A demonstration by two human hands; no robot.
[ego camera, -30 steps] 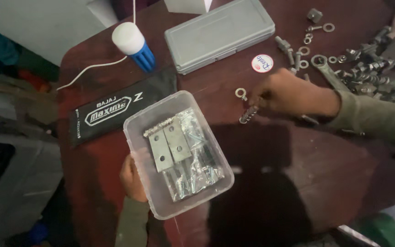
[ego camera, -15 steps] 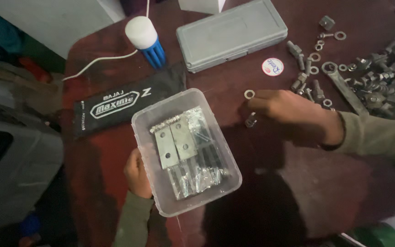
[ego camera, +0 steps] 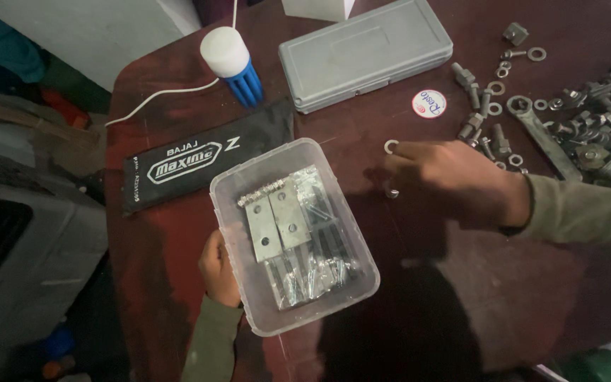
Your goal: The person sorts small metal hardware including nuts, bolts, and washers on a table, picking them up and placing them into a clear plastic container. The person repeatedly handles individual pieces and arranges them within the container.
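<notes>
Head view: at lower centre, the left hand (ego camera: 219, 272) grips the clear plastic box (ego camera: 293, 233) of metal parts. The right hand (ego camera: 447, 180), fingers curled, hovers over a washer (ego camera: 390, 146) on the tabletop (ego camera: 426, 297), seemingly picking hardware; a pinch comes next.

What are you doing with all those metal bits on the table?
A person sits at a dark red table. The left hand grips the edge of a clear plastic box holding flat metal plates and other hardware. The right hand rests on the table beside a small washer, fingers over another small metal piece. Bolts and nuts, a wrench and a shut grey case lie further back.
</notes>
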